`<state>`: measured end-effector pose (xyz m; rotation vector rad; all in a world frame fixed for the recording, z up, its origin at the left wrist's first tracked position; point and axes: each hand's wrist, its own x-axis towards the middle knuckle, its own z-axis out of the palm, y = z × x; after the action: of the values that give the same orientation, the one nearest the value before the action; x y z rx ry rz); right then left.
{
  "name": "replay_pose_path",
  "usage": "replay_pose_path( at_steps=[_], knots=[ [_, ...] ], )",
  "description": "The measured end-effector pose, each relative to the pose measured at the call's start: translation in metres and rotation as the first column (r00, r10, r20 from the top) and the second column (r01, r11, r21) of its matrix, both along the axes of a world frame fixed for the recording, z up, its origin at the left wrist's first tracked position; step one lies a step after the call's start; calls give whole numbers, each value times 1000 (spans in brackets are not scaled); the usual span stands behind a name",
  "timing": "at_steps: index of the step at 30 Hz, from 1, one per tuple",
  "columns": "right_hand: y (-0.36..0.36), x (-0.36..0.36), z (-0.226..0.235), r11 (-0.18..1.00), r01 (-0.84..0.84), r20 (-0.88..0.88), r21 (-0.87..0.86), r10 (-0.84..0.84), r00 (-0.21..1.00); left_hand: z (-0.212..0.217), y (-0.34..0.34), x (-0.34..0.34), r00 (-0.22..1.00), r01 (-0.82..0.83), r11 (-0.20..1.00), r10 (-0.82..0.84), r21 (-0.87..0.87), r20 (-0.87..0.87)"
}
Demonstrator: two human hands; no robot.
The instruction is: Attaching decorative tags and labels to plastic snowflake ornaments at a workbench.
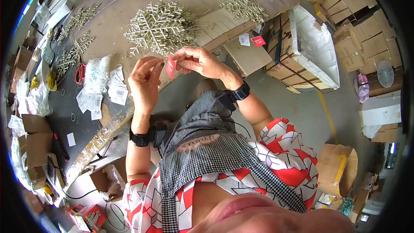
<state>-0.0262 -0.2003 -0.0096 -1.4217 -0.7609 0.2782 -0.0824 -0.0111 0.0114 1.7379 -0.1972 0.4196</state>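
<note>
A small red hang tag (171,67) hangs upright between my hands at the table's edge. My right hand (202,63) pinches it near its top with thumb and forefinger. My left hand (144,82) is close beside the tag, its thumb and fingertips drawn together; anything thin between them is too small to make out. Just beyond the fingers lies a heap of glittery gold snowflake ornaments (158,26) on the brown table (110,15).
White printed labels (117,91), a bag of clear plastic fasteners (98,74) and red-handled scissors (80,73) lie left. More snowflakes (245,8) rest at the back right. A carton (248,54) with a red tag (258,41) stands right, before a lined crate (317,47).
</note>
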Motion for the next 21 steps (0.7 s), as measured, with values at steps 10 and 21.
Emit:
replay_pose_path(
  at_steps=[10, 21],
  knots=[
    [-6, -10, 6, 979, -16, -366, 203, 91, 926, -9, -5, 19, 889, 306, 767, -442, -565, -118],
    [-1, -11, 7, 930, 59, -355, 362, 79, 931, 1, -8, 8, 965, 233, 939, -255, -253, -56]
  ],
)
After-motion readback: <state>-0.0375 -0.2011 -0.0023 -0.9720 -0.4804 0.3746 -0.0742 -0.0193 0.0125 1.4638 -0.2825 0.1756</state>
